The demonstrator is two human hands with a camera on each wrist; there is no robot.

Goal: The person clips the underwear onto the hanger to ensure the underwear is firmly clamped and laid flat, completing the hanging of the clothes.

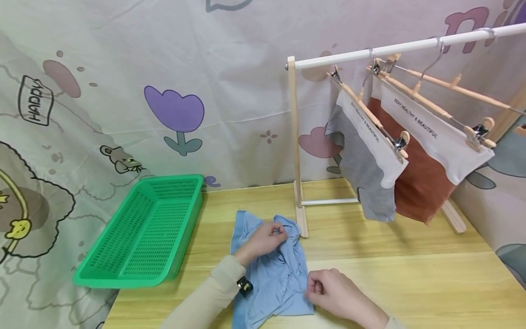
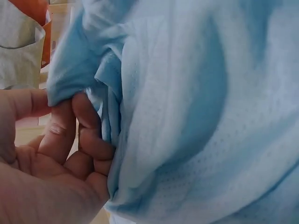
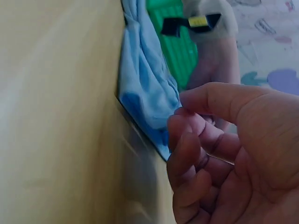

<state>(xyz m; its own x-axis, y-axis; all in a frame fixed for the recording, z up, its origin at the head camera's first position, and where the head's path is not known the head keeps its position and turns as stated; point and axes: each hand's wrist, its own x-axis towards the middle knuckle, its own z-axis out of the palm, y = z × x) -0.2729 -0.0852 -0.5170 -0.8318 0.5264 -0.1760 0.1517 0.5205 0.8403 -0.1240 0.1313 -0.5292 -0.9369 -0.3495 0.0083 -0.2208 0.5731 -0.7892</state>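
Observation:
Crumpled blue underpants (image 1: 273,283) lie on the table, a band running along their left edge. My left hand (image 1: 268,237) is over their upper part. In the left wrist view, the thumb and fingers of the left hand (image 2: 60,154) pinch a fold of the thin, dotted cloth (image 2: 187,116). At the right edge of the underpants is my right hand (image 1: 334,292), its fingers loosely bent. Thumb and index fingertip of the right hand (image 3: 219,144) come close together beside the cloth (image 3: 145,84), and no fabric shows between them.
A green plastic basket (image 1: 174,246) stands to the left. At the right is a wooden rack with a white rail (image 1: 337,60). Grey underpants (image 1: 365,164) and rust-red underpants (image 1: 423,173) hang there from clip hangers (image 1: 361,98). A printed cloth (image 1: 242,114) covers the wall.

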